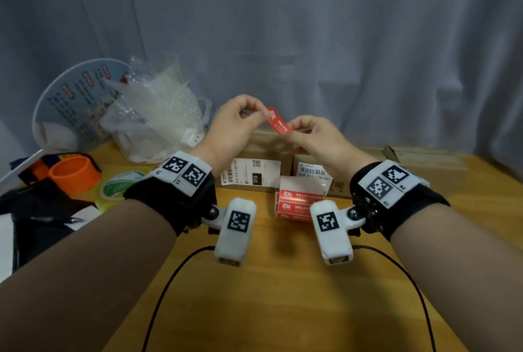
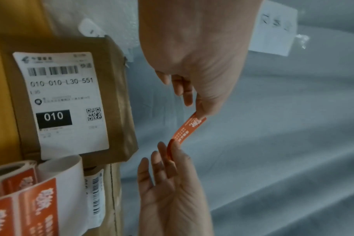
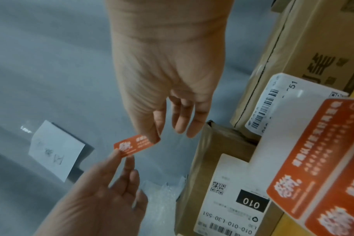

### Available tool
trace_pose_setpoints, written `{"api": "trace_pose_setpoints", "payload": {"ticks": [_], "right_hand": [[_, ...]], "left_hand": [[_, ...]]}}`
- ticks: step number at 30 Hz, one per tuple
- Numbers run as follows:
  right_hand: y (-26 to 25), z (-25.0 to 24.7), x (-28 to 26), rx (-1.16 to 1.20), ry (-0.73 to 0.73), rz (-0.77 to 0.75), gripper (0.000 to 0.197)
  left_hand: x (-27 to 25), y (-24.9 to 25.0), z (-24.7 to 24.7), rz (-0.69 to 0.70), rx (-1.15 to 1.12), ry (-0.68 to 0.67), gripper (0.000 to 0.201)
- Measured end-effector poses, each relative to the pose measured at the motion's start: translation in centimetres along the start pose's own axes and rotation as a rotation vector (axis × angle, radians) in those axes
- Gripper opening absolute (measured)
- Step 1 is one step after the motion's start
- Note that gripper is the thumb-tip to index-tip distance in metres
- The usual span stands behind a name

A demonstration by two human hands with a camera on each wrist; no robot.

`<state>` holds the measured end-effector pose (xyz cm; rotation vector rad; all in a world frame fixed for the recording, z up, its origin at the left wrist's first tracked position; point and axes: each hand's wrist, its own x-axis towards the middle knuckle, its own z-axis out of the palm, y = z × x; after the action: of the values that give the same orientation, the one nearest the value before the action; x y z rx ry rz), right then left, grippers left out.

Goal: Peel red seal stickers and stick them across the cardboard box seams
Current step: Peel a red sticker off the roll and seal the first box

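A peeled red seal sticker (image 1: 277, 121) (image 2: 187, 129) (image 3: 131, 145) hangs in the air between both hands, above the boxes. My left hand (image 1: 264, 114) (image 2: 200, 115) (image 3: 121, 155) pinches its logo end. At the other end, with the small print, my right hand (image 1: 288, 129) (image 2: 172, 143) (image 3: 155, 138) pinches it, the other fingers spread. Below lies a cardboard box (image 1: 266, 142) (image 2: 115, 79) (image 3: 208, 151) with a white "010" shipping label. A second labelled box (image 1: 424, 165) (image 3: 293, 39) lies to its right. The sticker roll (image 1: 297, 204) (image 2: 20, 199) (image 3: 323, 159) stands in front of the boxes.
On the wooden table (image 1: 283, 295), a bubble-wrap bag (image 1: 152, 114) and a round printed fan (image 1: 70, 102) stand at the back left. An orange tape roll (image 1: 75, 175) and a clear green-printed roll (image 1: 121, 184) lie left. Black cables (image 1: 169, 281) trail from the wrist cameras. A grey curtain hangs behind.
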<state>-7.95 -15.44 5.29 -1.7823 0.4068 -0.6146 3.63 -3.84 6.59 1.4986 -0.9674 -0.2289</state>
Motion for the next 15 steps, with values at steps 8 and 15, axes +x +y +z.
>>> {"api": "trace_pose_setpoints", "payload": {"ticks": [8, 15], "right_hand": [[0.2, 1.4, 3.8, 0.401, 0.187, 0.046, 0.012], [-0.6, 0.7, 6.4, 0.373, 0.216, 0.048, 0.018]], "left_hand": [[1.0, -1.8, -0.9, -0.116, -0.235, 0.095, 0.013], [3.1, -5.3, -3.1, -0.001, 0.389, -0.02, 0.025]]}}
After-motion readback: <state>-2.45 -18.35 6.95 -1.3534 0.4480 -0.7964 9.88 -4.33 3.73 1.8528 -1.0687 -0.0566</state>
